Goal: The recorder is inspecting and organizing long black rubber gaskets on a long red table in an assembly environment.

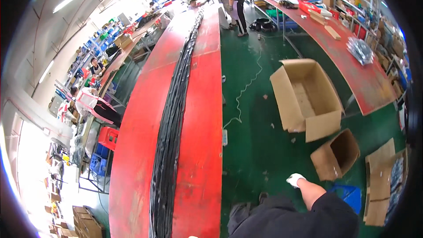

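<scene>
Right hand [294, 180] gloved, grip closed on nothing, left unseen, long red table [200, 119], green floor [255, 141], open cartons.

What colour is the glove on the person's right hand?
White; the glove on the right hand shows best in the head view, above the green floor.

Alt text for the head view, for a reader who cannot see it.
The person's gloved right hand hangs empty above the green floor near a small open cardboard box. A long red workbench carrying bundled black cables runs alongside.
</scene>
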The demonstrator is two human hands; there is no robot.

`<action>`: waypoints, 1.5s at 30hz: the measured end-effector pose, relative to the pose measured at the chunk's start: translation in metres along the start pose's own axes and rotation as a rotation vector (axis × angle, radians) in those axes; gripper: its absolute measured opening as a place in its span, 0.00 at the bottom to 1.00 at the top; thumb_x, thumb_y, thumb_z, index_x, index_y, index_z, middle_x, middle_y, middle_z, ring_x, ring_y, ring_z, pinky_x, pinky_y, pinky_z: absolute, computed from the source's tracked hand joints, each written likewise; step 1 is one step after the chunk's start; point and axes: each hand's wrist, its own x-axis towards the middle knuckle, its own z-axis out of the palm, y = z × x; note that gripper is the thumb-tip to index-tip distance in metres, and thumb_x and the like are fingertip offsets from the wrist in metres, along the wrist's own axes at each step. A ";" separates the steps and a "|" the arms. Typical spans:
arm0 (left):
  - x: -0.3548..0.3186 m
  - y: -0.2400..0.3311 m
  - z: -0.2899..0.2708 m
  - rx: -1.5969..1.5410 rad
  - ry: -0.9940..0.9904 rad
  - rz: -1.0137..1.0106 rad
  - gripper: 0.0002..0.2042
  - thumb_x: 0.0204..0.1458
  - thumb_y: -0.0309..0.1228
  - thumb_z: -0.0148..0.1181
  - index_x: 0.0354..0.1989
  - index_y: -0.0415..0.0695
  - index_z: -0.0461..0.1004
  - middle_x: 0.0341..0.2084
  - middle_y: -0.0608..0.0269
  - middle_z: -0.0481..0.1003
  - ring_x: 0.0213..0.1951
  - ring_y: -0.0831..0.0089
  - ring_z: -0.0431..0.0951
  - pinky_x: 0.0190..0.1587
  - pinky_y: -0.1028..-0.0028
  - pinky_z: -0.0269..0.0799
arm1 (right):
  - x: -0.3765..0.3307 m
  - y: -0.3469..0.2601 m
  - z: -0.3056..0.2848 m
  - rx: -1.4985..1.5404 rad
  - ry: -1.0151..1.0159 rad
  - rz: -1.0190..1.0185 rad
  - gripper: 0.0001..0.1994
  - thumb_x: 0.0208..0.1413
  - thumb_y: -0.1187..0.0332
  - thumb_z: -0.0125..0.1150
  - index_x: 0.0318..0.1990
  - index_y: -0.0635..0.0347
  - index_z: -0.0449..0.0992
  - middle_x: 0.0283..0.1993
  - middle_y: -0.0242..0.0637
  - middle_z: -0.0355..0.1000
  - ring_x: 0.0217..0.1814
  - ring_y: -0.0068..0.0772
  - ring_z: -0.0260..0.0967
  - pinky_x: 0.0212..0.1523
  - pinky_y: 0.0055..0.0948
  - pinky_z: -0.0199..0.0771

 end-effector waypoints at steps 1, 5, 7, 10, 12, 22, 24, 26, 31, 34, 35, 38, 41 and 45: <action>0.001 0.030 0.006 -0.014 0.007 0.019 0.15 0.55 0.34 0.55 0.46 0.41 0.80 0.41 0.52 0.83 0.39 0.56 0.82 0.44 0.59 0.81 | 0.016 -0.016 -0.025 0.034 0.004 -0.026 0.19 0.65 0.52 0.61 0.49 0.59 0.85 0.36 0.39 0.82 0.35 0.37 0.79 0.42 0.40 0.80; 0.020 0.148 0.047 -0.076 0.084 0.106 0.15 0.55 0.32 0.54 0.47 0.41 0.79 0.42 0.52 0.82 0.42 0.56 0.82 0.46 0.59 0.80 | 0.108 -0.074 -0.123 0.179 0.067 -0.083 0.21 0.64 0.51 0.61 0.54 0.57 0.83 0.49 0.45 0.84 0.46 0.44 0.82 0.49 0.42 0.80; 0.030 0.234 0.074 -0.045 -0.037 0.069 0.17 0.54 0.32 0.53 0.49 0.41 0.79 0.47 0.50 0.81 0.50 0.52 0.80 0.54 0.56 0.77 | 0.158 -0.086 -0.162 0.230 0.106 -0.075 0.22 0.64 0.51 0.61 0.55 0.57 0.83 0.49 0.46 0.84 0.47 0.45 0.82 0.49 0.42 0.80; 0.048 0.363 0.111 0.064 -0.082 0.082 0.17 0.56 0.34 0.53 0.49 0.42 0.79 0.48 0.51 0.80 0.51 0.50 0.80 0.54 0.54 0.76 | 0.212 -0.121 -0.226 0.265 0.080 -0.065 0.20 0.65 0.56 0.63 0.56 0.59 0.82 0.44 0.43 0.83 0.40 0.40 0.80 0.43 0.39 0.80; 0.045 0.458 0.147 0.100 -0.334 -0.193 0.20 0.61 0.32 0.53 0.60 0.44 0.79 0.62 0.43 0.76 0.65 0.49 0.74 0.64 0.54 0.73 | 0.231 -0.144 -0.272 0.217 0.036 -0.024 0.20 0.65 0.57 0.63 0.58 0.59 0.81 0.42 0.42 0.82 0.37 0.39 0.79 0.40 0.38 0.81; 0.007 1.125 0.204 -0.683 -0.572 0.571 0.17 0.54 0.31 0.63 0.53 0.46 0.79 0.60 0.48 0.75 0.62 0.48 0.73 0.65 0.54 0.70 | 0.378 -0.157 -0.494 0.885 0.183 0.225 0.14 0.67 0.65 0.60 0.53 0.65 0.77 0.37 0.40 0.77 0.30 0.36 0.76 0.30 0.41 0.80; -0.002 1.229 0.212 -0.807 -0.558 0.688 0.18 0.57 0.32 0.64 0.56 0.47 0.77 0.61 0.47 0.74 0.62 0.47 0.73 0.65 0.53 0.70 | 0.433 -0.168 -0.519 0.951 0.181 0.284 0.13 0.67 0.67 0.59 0.52 0.65 0.76 0.36 0.41 0.77 0.28 0.40 0.75 0.29 0.45 0.80; -0.008 1.317 0.242 -0.880 -0.480 0.822 0.18 0.58 0.33 0.64 0.57 0.48 0.76 0.62 0.46 0.73 0.62 0.45 0.73 0.65 0.53 0.70 | 0.487 -0.191 -0.551 0.912 0.105 0.298 0.13 0.66 0.66 0.58 0.52 0.65 0.76 0.38 0.46 0.78 0.30 0.46 0.77 0.31 0.49 0.82; -0.011 1.438 0.326 -0.588 -0.647 0.881 0.20 0.58 0.35 0.64 0.58 0.48 0.76 0.64 0.46 0.70 0.64 0.47 0.71 0.66 0.53 0.69 | 0.602 -0.270 -0.673 0.203 -0.019 0.241 0.20 0.68 0.59 0.51 0.61 0.52 0.81 0.61 0.45 0.80 0.63 0.51 0.77 0.60 0.48 0.78; 0.009 1.492 0.349 -0.387 -0.720 0.650 0.18 0.57 0.34 0.62 0.56 0.46 0.77 0.61 0.47 0.71 0.61 0.47 0.74 0.63 0.53 0.72 | 0.668 -0.322 -0.787 0.148 -0.126 0.193 0.22 0.68 0.55 0.49 0.61 0.52 0.80 0.60 0.47 0.79 0.62 0.52 0.77 0.60 0.46 0.77; 0.016 1.518 0.348 -0.390 -0.680 0.618 0.18 0.56 0.34 0.62 0.55 0.45 0.76 0.60 0.47 0.72 0.60 0.47 0.74 0.61 0.52 0.73 | 0.696 -0.327 -0.830 0.026 -0.093 0.145 0.23 0.67 0.53 0.48 0.60 0.53 0.80 0.60 0.48 0.79 0.60 0.53 0.78 0.59 0.46 0.77; 0.049 1.586 0.360 -0.402 -0.668 0.490 0.18 0.56 0.32 0.63 0.55 0.43 0.75 0.59 0.49 0.71 0.59 0.47 0.74 0.61 0.52 0.72 | 0.792 -0.357 -0.959 0.109 0.275 0.020 0.18 0.66 0.56 0.58 0.51 0.60 0.81 0.39 0.46 0.82 0.39 0.44 0.80 0.41 0.45 0.81; 0.069 1.638 0.391 -0.317 -0.639 0.373 0.17 0.57 0.30 0.62 0.55 0.42 0.75 0.60 0.48 0.70 0.61 0.46 0.72 0.63 0.52 0.70 | 0.852 -0.468 -1.116 0.596 0.206 -0.012 0.11 0.67 0.62 0.61 0.48 0.59 0.78 0.28 0.33 0.73 0.24 0.30 0.69 0.25 0.35 0.73; 0.074 1.731 0.458 -0.339 -0.483 0.370 0.17 0.59 0.32 0.62 0.56 0.43 0.74 0.62 0.45 0.69 0.64 0.46 0.70 0.66 0.50 0.67 | 0.942 -0.578 -1.256 0.786 0.356 -0.152 0.11 0.68 0.62 0.60 0.51 0.59 0.77 0.33 0.31 0.74 0.28 0.25 0.70 0.27 0.31 0.75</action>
